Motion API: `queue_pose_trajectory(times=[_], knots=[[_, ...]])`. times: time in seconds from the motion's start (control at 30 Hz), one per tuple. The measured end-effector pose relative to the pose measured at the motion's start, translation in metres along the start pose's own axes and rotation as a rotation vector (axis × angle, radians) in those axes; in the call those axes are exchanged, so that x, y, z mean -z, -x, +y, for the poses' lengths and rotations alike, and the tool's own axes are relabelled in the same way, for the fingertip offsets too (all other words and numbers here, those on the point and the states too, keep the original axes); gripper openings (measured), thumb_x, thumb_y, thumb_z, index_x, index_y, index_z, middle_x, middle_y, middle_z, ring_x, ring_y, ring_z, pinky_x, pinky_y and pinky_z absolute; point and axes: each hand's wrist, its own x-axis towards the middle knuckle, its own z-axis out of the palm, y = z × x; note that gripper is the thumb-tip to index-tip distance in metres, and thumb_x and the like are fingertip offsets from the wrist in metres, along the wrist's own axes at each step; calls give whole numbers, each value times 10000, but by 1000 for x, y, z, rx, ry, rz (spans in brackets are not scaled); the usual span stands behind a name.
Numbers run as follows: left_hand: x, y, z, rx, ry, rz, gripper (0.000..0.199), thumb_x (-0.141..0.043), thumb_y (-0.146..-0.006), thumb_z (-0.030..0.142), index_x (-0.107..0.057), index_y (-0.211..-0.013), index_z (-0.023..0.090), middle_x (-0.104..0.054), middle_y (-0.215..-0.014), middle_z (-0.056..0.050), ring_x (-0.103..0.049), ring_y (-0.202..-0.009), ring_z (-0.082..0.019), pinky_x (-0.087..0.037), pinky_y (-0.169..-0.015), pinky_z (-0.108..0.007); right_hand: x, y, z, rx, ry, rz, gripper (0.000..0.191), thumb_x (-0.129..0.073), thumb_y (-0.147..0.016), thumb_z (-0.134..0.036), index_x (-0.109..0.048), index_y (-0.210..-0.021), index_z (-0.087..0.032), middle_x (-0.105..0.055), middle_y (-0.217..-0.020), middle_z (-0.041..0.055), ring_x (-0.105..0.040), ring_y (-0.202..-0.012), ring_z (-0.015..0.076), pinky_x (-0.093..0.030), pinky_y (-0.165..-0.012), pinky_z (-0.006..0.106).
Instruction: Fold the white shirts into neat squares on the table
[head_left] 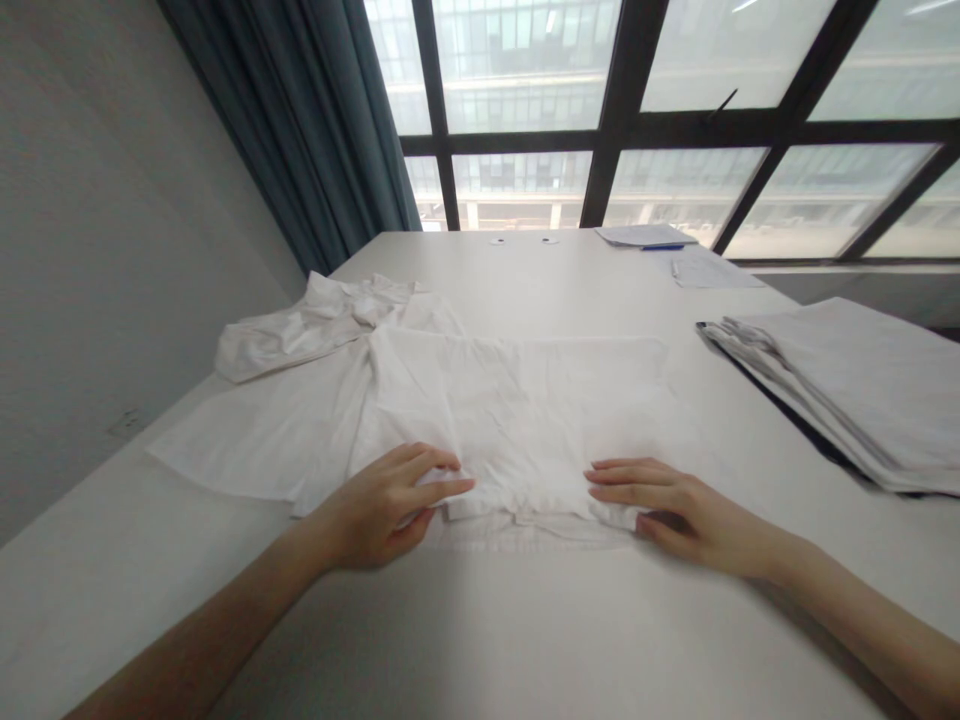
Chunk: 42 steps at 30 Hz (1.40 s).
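Note:
A white garment [540, 400] is spread on the white table, its body and hem nearest me and its sleeve and crumpled part toward the left. My left hand [390, 500] rests on the near edge of the cloth, left of its middle, with the thumb by the edge and the fingers on top, closed on the fabric. On the right, my right hand [667, 505] is at the same near edge, fingers over the cloth and thumb beside the hem, also closed on it. Between the hands the hem looks gathered and wrinkled.
A stack of folded white cloth [885, 380] lies on a dark board at the right. Papers [645, 235] with a blue pen [663, 247] are at the far right of the table [495, 640]. A blue curtain [300, 110] and windows stand behind.

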Motion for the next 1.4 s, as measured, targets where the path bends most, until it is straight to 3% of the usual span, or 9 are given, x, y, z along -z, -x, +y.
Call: queue_pose_trajectory(times=[0.17, 0.33, 0.57, 0.77, 0.87, 0.97, 1.07, 1.2, 1.4], knots=[[-8, -5, 11, -46, -77, 24, 524, -534, -876, 198, -434, -1390, 179, -549, -1359, -122, -508, -1243, -257, -441, -1027, -434, -1, 0, 0, -2, 1, 23, 384, -448, -981, -262, -561, -1347, -270, -556, -1389, 75, -464, -1316, 224, -415, -1076, 419], [-10, -11, 10, -120, -130, 142, 329, -486, -973, 208, -520, -1298, 175, -680, -1206, -75, -620, -1140, -177, -494, -975, -328, -1, 1, -1, -13, -48, 123, 373, -411, -995, -300, -579, -1327, -267, -604, -1333, 79, -517, -1270, 221, -450, -1040, 395], [-4, -6, 2, -176, -45, 142, 306, -462, -973, 170, -588, -1252, 181, -711, -1148, -64, -632, -1135, -173, -500, -981, -328, 2, 0, 0, 6, -39, 27, 372, -515, -956, -315, -587, -1321, -294, -570, -1376, 73, -481, -1304, 234, -417, -1070, 425], [-15, -9, 3, -31, 120, 173, 238, -470, -978, 220, -663, -1115, 195, -714, -1128, -62, -608, -1166, -175, -482, -1005, -343, 2, 0, -4, 9, -96, 76, 340, -428, -984, -281, -646, -1243, -252, -623, -1307, 85, -506, -1280, 241, -427, -1057, 455], [-18, -10, 5, 48, 112, 76, 339, -450, -982, 214, -559, -1303, 231, -593, -1342, -78, -463, -1328, -205, -423, -1068, -403, -4, -3, -8, -26, -21, 165, 357, -392, -994, -265, -631, -1260, -251, -620, -1314, 79, -490, -1296, 234, -419, -1062, 449], [-17, -9, 6, 73, 43, -56, 443, -416, -986, 199, -436, -1417, 300, -417, -1501, -58, -333, -1412, -220, -333, -1127, -460, -12, -6, -12, -61, 150, 112, 441, -420, -983, -295, -467, -1422, -291, -482, -1458, 61, -366, -1387, 249, -338, -1110, 494], [-16, -8, 7, 66, 7, -113, 471, -420, -984, 199, -405, -1435, 331, -351, -1538, -39, -294, -1429, -216, -278, -1154, -466, -17, -7, -13, -84, 295, 12, 496, -397, -990, -301, -345, -1482, -343, -362, -1532, 24, -269, -1431, 242, -257, -1139, 531], [-12, -8, 6, 51, -9, -151, 506, -425, -980, 180, -371, -1449, 362, -313, -1555, -23, -258, -1443, -219, -233, -1166, -480, -17, -3, -9, -84, 376, -2, 522, -389, -995, -317, -273, -1501, -374, -318, -1549, -1, -231, -1441, 224, -191, -1162, 523], [-7, -2, -5, 110, 25, -203, 445, -347, -1017, 251, -375, -1444, 374, -295, -1562, -6, -233, -1453, -212, -189, -1169, -484, -2, 1, 0, -138, 341, -84, 544, -400, -994, -365, -233, -1511, -385, -298, -1556, 0, -217, -1445, 251, -201, -1147, 573]])
